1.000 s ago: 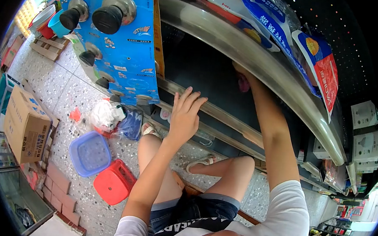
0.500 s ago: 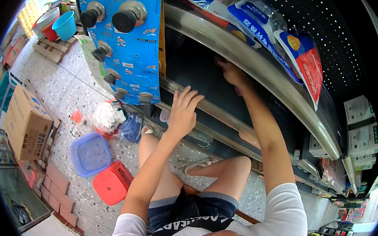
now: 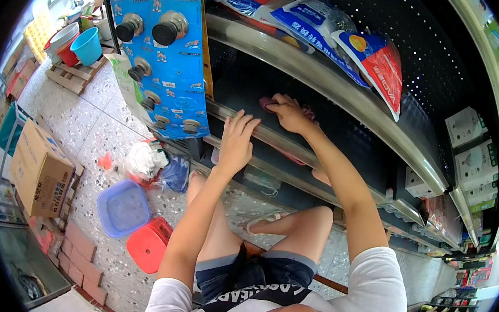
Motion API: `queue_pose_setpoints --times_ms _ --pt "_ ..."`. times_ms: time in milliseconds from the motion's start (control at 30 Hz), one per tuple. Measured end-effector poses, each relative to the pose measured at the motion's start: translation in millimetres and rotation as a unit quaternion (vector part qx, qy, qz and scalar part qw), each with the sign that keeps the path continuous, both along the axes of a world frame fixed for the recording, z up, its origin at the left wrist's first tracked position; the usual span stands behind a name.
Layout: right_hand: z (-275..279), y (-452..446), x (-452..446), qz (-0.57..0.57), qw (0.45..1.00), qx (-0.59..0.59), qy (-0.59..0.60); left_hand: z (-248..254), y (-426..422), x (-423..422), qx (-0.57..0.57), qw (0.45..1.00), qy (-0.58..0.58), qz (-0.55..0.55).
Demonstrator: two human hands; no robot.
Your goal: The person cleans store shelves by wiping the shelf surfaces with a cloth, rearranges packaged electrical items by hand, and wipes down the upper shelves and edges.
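My right hand (image 3: 291,113) is closed on a crumpled pinkish-purple cloth (image 3: 267,103), pressed to the dark shelf board (image 3: 249,78). Part of the cloth shows on both sides of the fingers. My left hand (image 3: 237,143) lies with fingers stretched out over the metal front edge (image 3: 286,142) of that shelf, holding nothing. Just left of it hangs a blue display card (image 3: 174,68) with several round metal-and-black fittings. On the shelf above lie several red, white and blue plastic packets (image 3: 313,21).
A blue-purple basin (image 3: 122,207) and a red plastic stool (image 3: 149,245) stand on the speckled floor at left. Beyond them are a cardboard box (image 3: 43,169) and buckets (image 3: 87,46) on a pallet. White boxes (image 3: 477,162) line the shelves at right.
My right hand has come from deep in the shelf toward its front edge, and the cloth now shows in it. My left hand stays at the edge. The view has shifted slightly.
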State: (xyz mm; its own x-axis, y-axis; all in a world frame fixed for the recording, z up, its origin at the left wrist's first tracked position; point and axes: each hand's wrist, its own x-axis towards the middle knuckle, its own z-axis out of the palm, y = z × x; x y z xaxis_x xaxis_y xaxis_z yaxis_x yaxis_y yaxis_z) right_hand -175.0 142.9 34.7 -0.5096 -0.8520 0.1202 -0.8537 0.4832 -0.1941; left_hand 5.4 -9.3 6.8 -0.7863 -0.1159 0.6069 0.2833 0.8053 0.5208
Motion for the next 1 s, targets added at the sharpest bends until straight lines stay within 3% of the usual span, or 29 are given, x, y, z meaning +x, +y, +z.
queue_pose_setpoints --times_ms 267,467,667,900,933,1000 --pt "28.7 4.2 31.0 0.099 0.989 0.059 -0.088 2.4 -0.5 1.1 -0.020 1.000 -0.009 -0.002" --pt "26.7 9.1 26.4 0.130 0.986 0.038 -0.097 0.8 -3.4 1.1 -0.060 0.998 -0.018 0.004" --pt "56.6 41.9 39.5 0.047 0.979 0.117 -0.162 8.0 -0.4 2.2 -0.064 0.998 -0.024 0.009" --pt "45.7 113.9 42.5 0.070 0.986 0.075 -0.135 6.6 6.2 4.2 -0.072 0.997 -0.031 0.014" --pt "59.0 124.0 54.8 0.016 0.982 0.091 -0.165 8.3 6.1 5.2 -0.076 0.996 -0.037 0.014" --pt "53.8 144.6 49.3 0.024 0.980 0.093 -0.175 11.2 6.3 4.1 -0.082 0.996 -0.039 0.017"
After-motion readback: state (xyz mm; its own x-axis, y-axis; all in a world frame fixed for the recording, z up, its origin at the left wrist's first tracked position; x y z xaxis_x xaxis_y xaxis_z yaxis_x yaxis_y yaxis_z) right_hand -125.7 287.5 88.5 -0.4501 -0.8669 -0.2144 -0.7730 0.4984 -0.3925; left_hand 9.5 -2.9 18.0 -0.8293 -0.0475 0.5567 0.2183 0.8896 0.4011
